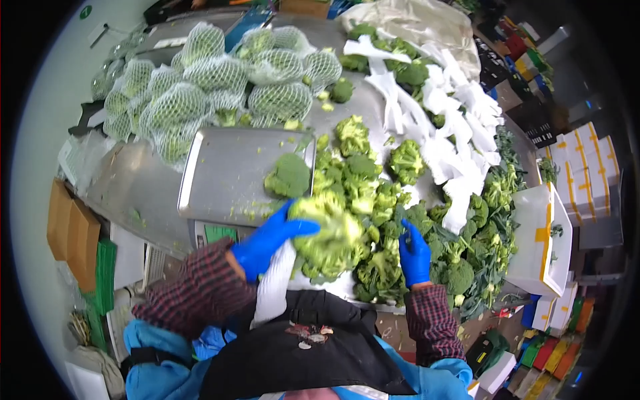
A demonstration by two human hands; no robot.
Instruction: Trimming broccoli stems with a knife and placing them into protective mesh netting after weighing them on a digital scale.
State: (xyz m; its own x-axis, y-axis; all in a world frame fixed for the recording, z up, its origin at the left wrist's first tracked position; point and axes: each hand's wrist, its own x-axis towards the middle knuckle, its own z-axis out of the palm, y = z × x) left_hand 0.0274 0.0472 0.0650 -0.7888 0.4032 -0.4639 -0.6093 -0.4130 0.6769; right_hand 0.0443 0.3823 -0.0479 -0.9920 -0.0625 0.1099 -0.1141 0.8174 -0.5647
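Observation:
My left hand (272,242), in a blue glove, grips a large broccoli head (327,237) turned with its pale cut stems upward. A white foam net sleeve (275,285) hangs just below that hand. My right hand (415,252), also blue-gloved, is over the broccoli pile (382,270) with its fingers partly curled; nothing shows between them. Beside the held head, one broccoli head (288,175) lies on the metal tray (230,170) of what looks like a scale. Loose trimmed broccoli (362,175) is heaped right of the tray.
Net-wrapped broccoli heads (220,80) are stacked at the back left. White foam sleeves (455,125) lie at the right, near a big white sack (415,17). An open white foam box (535,240) stands past the leafy broccoli at the table's right edge. Brown cardboard (77,235) is at the left.

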